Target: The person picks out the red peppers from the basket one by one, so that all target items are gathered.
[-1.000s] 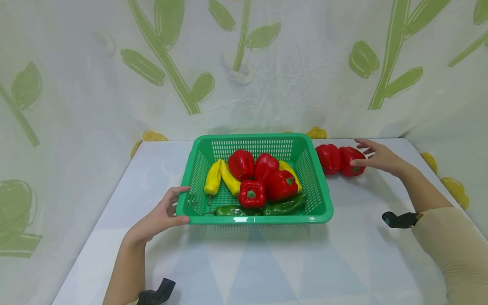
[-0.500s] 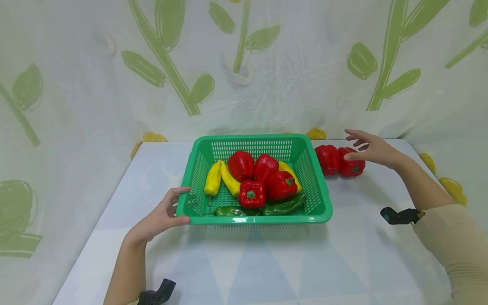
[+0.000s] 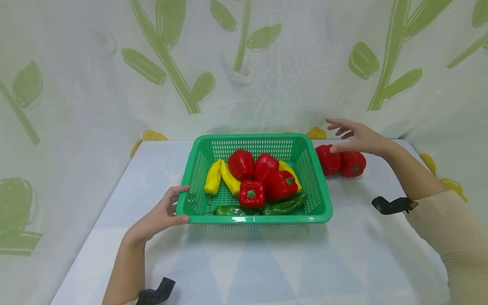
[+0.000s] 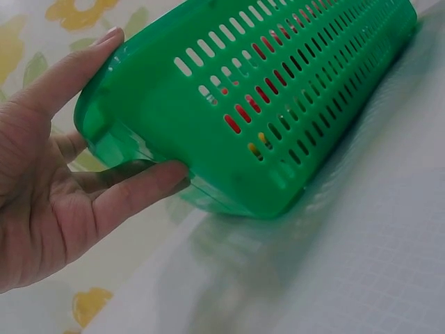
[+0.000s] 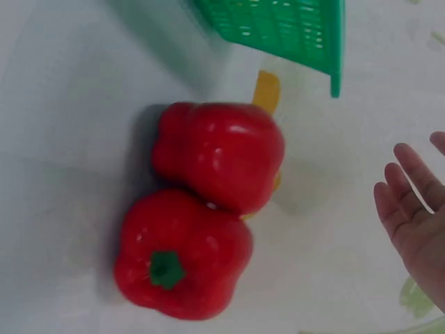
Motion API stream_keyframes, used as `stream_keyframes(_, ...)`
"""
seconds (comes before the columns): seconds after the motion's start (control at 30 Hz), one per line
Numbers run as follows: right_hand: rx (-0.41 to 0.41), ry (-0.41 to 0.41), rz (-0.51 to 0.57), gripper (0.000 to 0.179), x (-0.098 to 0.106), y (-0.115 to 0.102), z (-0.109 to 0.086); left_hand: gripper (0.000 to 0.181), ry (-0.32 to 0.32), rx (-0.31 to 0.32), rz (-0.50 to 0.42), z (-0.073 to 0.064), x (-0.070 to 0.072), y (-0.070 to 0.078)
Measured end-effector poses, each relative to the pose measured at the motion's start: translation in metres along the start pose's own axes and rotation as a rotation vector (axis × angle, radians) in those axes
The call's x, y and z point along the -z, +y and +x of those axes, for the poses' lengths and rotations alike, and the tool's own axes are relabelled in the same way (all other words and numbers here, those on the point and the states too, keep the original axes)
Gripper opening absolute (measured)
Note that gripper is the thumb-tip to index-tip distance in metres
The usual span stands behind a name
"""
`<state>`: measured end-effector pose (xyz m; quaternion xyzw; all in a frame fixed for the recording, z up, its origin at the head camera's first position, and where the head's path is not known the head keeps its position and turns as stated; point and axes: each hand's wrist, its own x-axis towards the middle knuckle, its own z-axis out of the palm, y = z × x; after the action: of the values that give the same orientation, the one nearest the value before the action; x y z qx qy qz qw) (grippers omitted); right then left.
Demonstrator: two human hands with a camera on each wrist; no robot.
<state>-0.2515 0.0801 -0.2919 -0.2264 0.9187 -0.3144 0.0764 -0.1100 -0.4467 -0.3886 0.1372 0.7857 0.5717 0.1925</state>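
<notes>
At its near left corner, the green plastic basket [image 3: 255, 220] is gripped by my left hand [image 3: 158, 218]. The left wrist view shows the thumb on the rim of that basket [image 4: 160, 132] and the fingers against its end. Inside lie several red bell peppers [image 3: 280, 185], yellow peppers [image 3: 212, 178] and green peppers [image 3: 284, 206]. My right hand [image 3: 360, 137], holding nothing, hovers with loose fingers above two red bell peppers [image 3: 352, 164] on the table right of the basket. The right wrist view has this pair [image 5: 215, 153] side by side, apart from the fingers.
The white table [image 3: 251, 262] has a pale blue triangle pattern near its front. Behind it hangs a pale curtain [image 3: 305, 84] printed with green leaves and yellow flowers. Black wrist cameras sit on both forearms.
My right hand has risen and moved left, from the rightmost bell pepper to above the other one. The left hand, basket and peppers have stayed put.
</notes>
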Motion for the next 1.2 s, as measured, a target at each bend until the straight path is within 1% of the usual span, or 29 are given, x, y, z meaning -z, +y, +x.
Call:
stream_keyframes(0.2,0.072,-0.024,-0.012,0.083,0.000,-0.017,0.012,0.075,0.006,0.010,0.009,0.001,0.000,0.000)
stream_keyframes(0.4,0.109,-0.069,-0.024,0.083,-0.001,-0.035,0.024,0.075,0.006,0.011,0.008,0.000,0.000,0.001)
stream_keyframes(0.6,0.200,-0.121,-0.016,0.082,-0.003,-0.055,0.040,0.076,0.009,0.017,0.015,0.001,0.000,0.000)
stream_keyframes(0.7,0.218,-0.160,-0.020,0.082,-0.007,-0.067,0.047,0.076,0.011,0.015,0.018,0.001,0.000,0.000)
stream_keyframes(0.93,0.226,-0.255,-0.021,0.085,-0.018,-0.093,0.062,0.076,0.016,0.017,0.021,-0.001,-0.001,0.000)
stream_keyframes(1.2,0.293,-0.406,-0.022,0.087,-0.037,-0.117,0.074,0.076,0.006,0.007,0.015,-0.002,-0.003,0.000)
